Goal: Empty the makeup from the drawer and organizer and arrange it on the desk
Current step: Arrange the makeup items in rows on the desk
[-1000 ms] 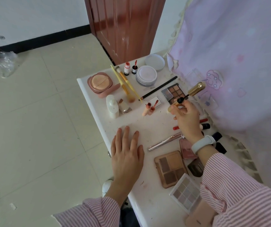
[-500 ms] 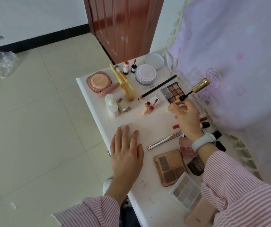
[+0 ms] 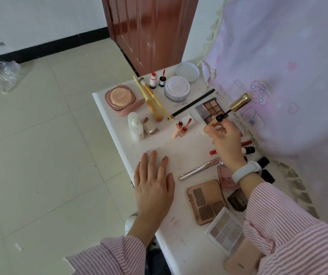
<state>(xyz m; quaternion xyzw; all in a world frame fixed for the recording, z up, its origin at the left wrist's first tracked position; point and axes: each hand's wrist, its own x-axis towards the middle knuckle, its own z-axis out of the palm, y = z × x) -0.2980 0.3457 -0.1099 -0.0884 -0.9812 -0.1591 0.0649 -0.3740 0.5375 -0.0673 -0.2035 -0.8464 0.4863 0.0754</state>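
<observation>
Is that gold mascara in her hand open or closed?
Open. The gold mascara tube sits in the right hand, while its gold cap and dark wand are pulled out.

No legible txt anywhere; faint marks on pink bottle [image 3: 227, 178] & palettes unreadable.

**Makeup laid out across the desk**

A gold mascara tube [image 3: 213, 123] is tilted above the white desk [image 3: 179, 235], its gold-capped wand [image 3: 238, 102] pulled out. Nearby lie a pink compact [image 3: 122, 101], yellow brushes [image 3: 152, 98], a brown palette [image 3: 206, 201] and a pale palette [image 3: 225, 231].
</observation>
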